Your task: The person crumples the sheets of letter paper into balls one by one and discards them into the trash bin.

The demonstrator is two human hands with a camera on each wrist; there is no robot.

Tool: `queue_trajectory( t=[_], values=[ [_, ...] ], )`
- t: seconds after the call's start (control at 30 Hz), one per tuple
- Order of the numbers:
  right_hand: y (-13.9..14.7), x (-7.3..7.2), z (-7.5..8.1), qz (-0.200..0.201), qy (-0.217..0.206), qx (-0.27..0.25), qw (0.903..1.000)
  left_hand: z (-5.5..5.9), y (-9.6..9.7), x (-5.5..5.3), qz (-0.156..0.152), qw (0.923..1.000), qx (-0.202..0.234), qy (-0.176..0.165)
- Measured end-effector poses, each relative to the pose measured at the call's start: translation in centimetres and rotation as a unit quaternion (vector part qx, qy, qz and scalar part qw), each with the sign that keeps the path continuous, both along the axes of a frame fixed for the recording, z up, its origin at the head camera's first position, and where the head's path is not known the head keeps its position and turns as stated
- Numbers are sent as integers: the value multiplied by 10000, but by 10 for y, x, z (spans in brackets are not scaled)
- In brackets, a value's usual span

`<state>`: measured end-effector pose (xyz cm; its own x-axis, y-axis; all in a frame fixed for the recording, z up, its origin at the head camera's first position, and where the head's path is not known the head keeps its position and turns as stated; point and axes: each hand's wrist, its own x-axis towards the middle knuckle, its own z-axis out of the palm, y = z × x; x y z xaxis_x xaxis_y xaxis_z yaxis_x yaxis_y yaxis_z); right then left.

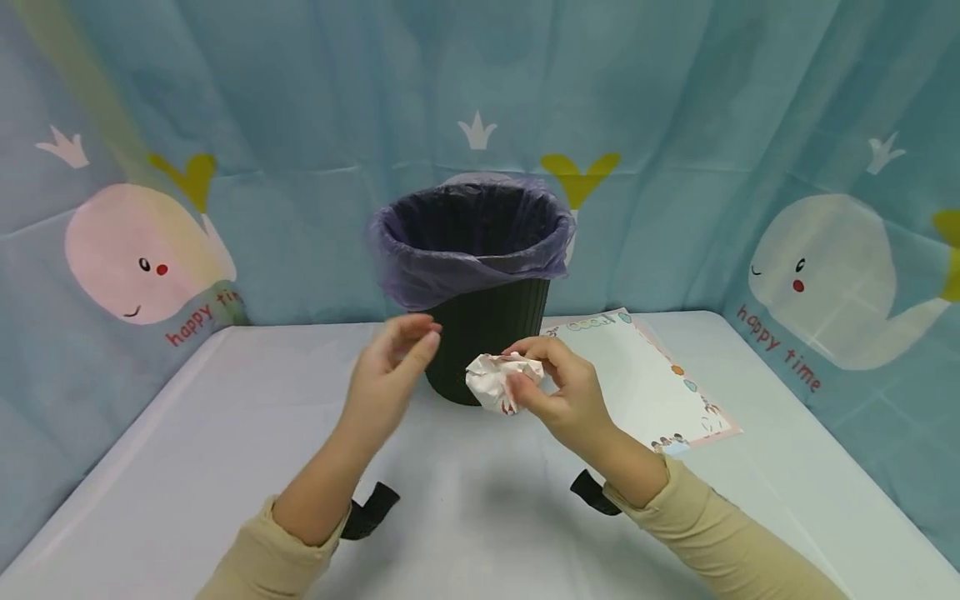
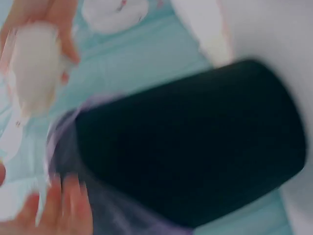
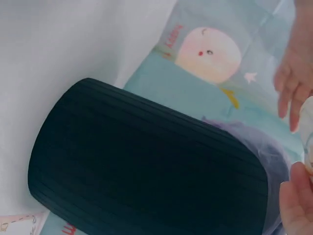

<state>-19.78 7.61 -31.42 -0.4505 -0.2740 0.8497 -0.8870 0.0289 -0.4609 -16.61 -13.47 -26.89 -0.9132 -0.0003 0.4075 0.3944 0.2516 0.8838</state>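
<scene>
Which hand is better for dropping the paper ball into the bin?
Probably the right hand: it holds the paper ball in front of the bin. The left hand holds nothing.

On my remote head feed I log: left sleeve (image 1: 266, 554) and right sleeve (image 1: 738, 537), both plain beige, cloth wrinkled, cuffs (image 1: 300, 527) bunched. Left hand (image 1: 388, 371) and right hand (image 1: 564, 390) bare. Short black strap-like piece (image 1: 372, 510) near each cuff; attachment unclear to me.

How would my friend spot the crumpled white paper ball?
Find the black ribbed bin with the purple plastic liner. In front of it, the right hand holds the crumpled white paper ball. Unlike the flat, pink-edged white sheet, it's scrunched up.
</scene>
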Motion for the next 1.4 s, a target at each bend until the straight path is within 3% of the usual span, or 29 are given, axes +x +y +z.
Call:
queue_trajectory(
  t=[0.1, 0.17, 0.23, 0.37, 0.53, 0.9, 1.17, 1.4],
  values=[
    [1, -1, 1, 221, -28, -98, 9997, 24, -12, -17, 676, 9971, 145, 327],
    [3, -1, 2, 246, -14, -130, 9996, 37, -17, -29, 870, 9951, 249, 399],
    [4, -1, 2, 230, -18, -154, 9996, 45, -19, -39, 947, 9937, 361, 488],
    [8, 0, 4, 171, -68, -233, 9996, 53, -16, -47, 1027, 9929, 298, 527],
    [12, 0, 7, 105, -154, -221, 9996, 60, -12, -58, 964, 9952, 116, 86],
    [19, -3, 11, 265, 21, -93, 9996, 57, -12, -85, 765, 9943, 575, -468],
    [20, -8, 14, 280, 86, -86, 9995, 51, -13, -96, 902, 9894, 982, -569],
    [25, -9, 13, 235, -26, -57, 9997, 48, -8, -104, 890, 9820, 1634, -319]
  ],
)
